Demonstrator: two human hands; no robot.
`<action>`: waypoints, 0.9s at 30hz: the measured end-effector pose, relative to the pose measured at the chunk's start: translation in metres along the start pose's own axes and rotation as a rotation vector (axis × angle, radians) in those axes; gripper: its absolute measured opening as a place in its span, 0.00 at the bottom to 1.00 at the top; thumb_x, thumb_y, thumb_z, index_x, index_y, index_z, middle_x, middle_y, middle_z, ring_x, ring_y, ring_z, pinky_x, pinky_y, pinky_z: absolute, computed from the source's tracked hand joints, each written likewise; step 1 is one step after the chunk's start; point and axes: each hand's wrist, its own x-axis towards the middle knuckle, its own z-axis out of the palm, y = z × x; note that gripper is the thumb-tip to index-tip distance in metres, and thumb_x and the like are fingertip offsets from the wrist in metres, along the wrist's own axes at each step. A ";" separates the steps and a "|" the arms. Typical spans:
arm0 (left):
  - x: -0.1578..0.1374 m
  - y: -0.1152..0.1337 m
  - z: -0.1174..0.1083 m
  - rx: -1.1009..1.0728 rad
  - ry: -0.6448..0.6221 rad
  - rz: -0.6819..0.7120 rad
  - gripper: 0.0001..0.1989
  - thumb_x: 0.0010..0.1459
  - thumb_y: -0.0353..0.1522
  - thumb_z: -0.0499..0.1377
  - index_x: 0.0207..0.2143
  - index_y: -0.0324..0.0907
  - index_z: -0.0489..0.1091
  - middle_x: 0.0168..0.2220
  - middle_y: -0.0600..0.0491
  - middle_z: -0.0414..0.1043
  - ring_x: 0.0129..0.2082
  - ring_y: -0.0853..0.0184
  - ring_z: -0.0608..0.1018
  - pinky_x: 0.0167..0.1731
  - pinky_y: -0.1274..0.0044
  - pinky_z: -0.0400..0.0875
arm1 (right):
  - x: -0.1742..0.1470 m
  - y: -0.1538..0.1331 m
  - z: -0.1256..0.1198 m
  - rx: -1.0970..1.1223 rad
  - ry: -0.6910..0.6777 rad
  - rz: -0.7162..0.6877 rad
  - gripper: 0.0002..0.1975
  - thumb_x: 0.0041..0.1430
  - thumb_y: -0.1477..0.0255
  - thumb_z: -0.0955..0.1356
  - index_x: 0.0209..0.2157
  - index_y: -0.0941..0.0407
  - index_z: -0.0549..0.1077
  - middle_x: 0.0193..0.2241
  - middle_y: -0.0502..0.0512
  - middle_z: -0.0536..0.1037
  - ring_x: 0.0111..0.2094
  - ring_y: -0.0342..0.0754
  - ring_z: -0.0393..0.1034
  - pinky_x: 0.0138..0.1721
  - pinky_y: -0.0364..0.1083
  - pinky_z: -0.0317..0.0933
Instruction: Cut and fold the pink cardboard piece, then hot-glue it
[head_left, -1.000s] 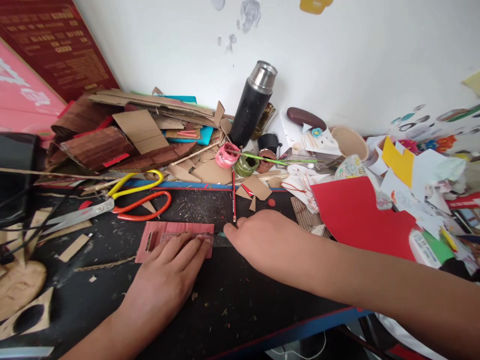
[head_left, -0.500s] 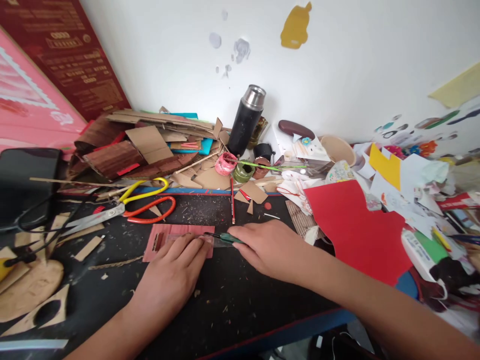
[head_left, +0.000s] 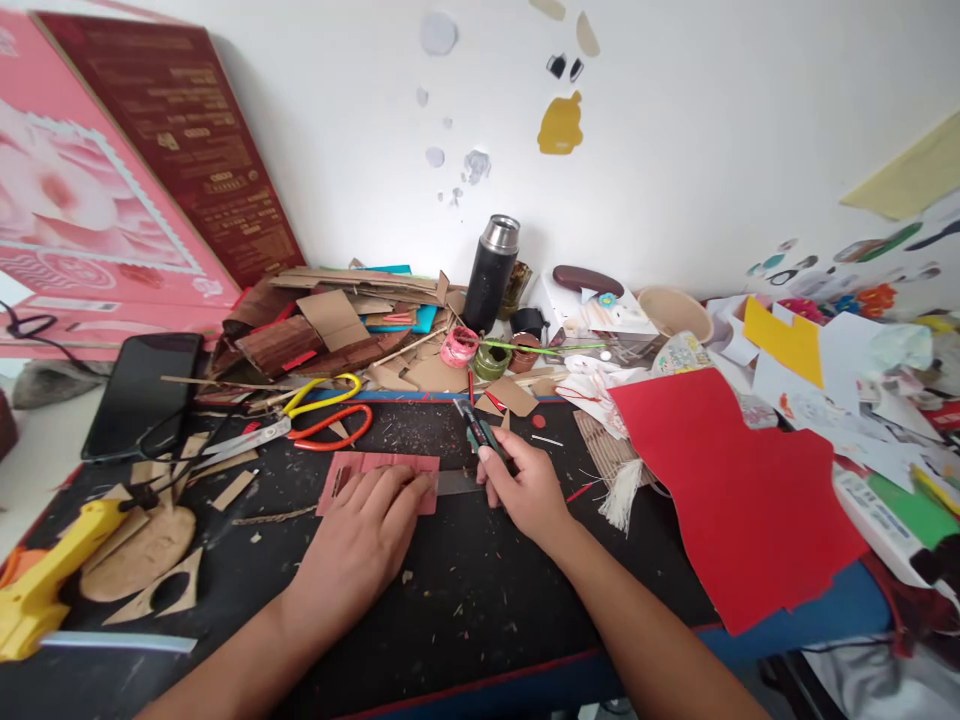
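My left hand (head_left: 364, 525) lies flat with fingers extended, pressing down on a small pink piece of cardboard (head_left: 330, 492). A thin grey strip like a ruler (head_left: 459, 483) sticks out from beneath its fingertips to the right, partly hidden under the hand. In my right hand (head_left: 525, 485) a dark green utility knife (head_left: 474, 425) is gripped, its tip tilted up and away from the cardboard. A pencil (head_left: 471, 385) lies partly hidden behind the knife.
Large scissors (head_left: 330, 425) with yellow and red handles lie behind my left hand. Further left are a phone (head_left: 142, 395) and a yellow glue gun (head_left: 60, 575). Paint jars (head_left: 491, 358) and a black flask (head_left: 491, 275) stand at the back; red paper (head_left: 742, 490) covers the right side.
My right hand has lifted the utility knife off the pink cardboard and turned its tip upward. My left hand stays on the cardboard. The camera view has shifted, showing more of the left side.
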 end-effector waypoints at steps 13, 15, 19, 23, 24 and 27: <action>-0.011 -0.042 -0.021 -0.028 -0.218 -0.040 0.31 0.67 0.39 0.60 0.69 0.44 0.62 0.62 0.42 0.74 0.62 0.50 0.74 0.61 0.56 0.69 | -0.006 0.013 -0.004 0.092 0.002 0.014 0.16 0.73 0.60 0.64 0.53 0.56 0.74 0.28 0.46 0.74 0.20 0.41 0.68 0.24 0.42 0.62; -0.011 -0.037 -0.024 0.003 -0.210 -0.070 0.30 0.68 0.41 0.59 0.69 0.43 0.62 0.61 0.41 0.74 0.59 0.49 0.76 0.58 0.57 0.71 | -0.005 0.012 -0.004 0.096 -0.006 0.021 0.17 0.73 0.60 0.64 0.53 0.56 0.74 0.28 0.46 0.74 0.19 0.41 0.68 0.24 0.41 0.62; -0.005 -0.020 -0.025 0.109 -0.193 -0.184 0.33 0.70 0.47 0.56 0.69 0.38 0.62 0.60 0.35 0.73 0.56 0.45 0.78 0.53 0.56 0.74 | -0.005 0.011 -0.005 0.078 -0.013 0.024 0.17 0.73 0.60 0.64 0.52 0.56 0.74 0.28 0.46 0.75 0.19 0.41 0.68 0.23 0.41 0.61; -0.001 -0.008 -0.023 0.143 -0.212 -0.232 0.39 0.69 0.53 0.54 0.68 0.34 0.62 0.58 0.33 0.73 0.52 0.43 0.80 0.49 0.55 0.77 | -0.006 0.011 -0.006 0.088 -0.016 0.025 0.16 0.73 0.60 0.64 0.52 0.56 0.74 0.28 0.46 0.75 0.20 0.41 0.69 0.24 0.41 0.61; -0.002 -0.007 -0.022 0.126 -0.205 -0.226 0.40 0.68 0.55 0.53 0.68 0.34 0.62 0.57 0.33 0.74 0.52 0.44 0.80 0.48 0.56 0.77 | -0.006 0.011 -0.006 0.089 -0.017 0.024 0.16 0.74 0.61 0.64 0.52 0.56 0.75 0.28 0.46 0.75 0.20 0.41 0.69 0.24 0.41 0.62; -0.009 -0.008 -0.023 0.055 -0.194 -0.220 0.40 0.68 0.57 0.51 0.68 0.36 0.63 0.58 0.36 0.74 0.53 0.47 0.80 0.49 0.59 0.78 | -0.006 0.012 -0.007 0.087 -0.022 0.021 0.17 0.74 0.61 0.64 0.54 0.56 0.75 0.28 0.46 0.75 0.20 0.41 0.69 0.24 0.41 0.62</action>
